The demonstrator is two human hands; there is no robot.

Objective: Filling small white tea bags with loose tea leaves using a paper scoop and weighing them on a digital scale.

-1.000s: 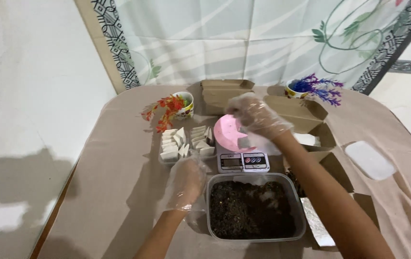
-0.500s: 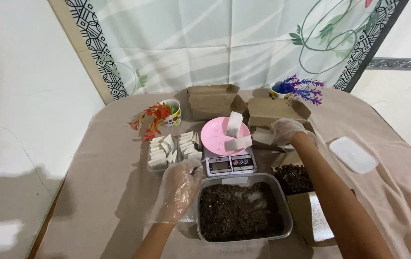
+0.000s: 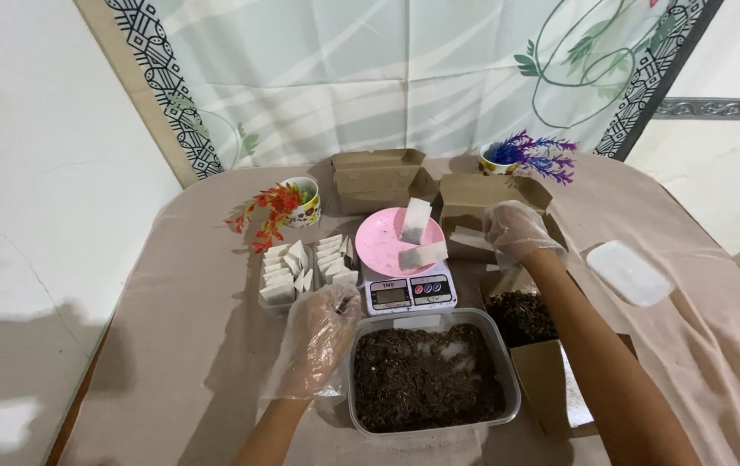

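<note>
Soil tub and cardboard boxes at the gloved hands

A clear plastic tub [image 3: 433, 377] of dark soil sat near the table edge, touched by the left hand [image 3: 318, 336]; the right hand [image 3: 515, 231] reached into an open brown cardboard box [image 3: 482, 200] behind.

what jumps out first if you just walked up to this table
The pink-topped kitchen scale at the table's centre, with two small white packets on its plate. Just in front sits a clear plastic tub of dark soil-like mix, the gloved left hand beside its left rim. The gloved right hand reaches into an open cardboard box behind right.
</note>
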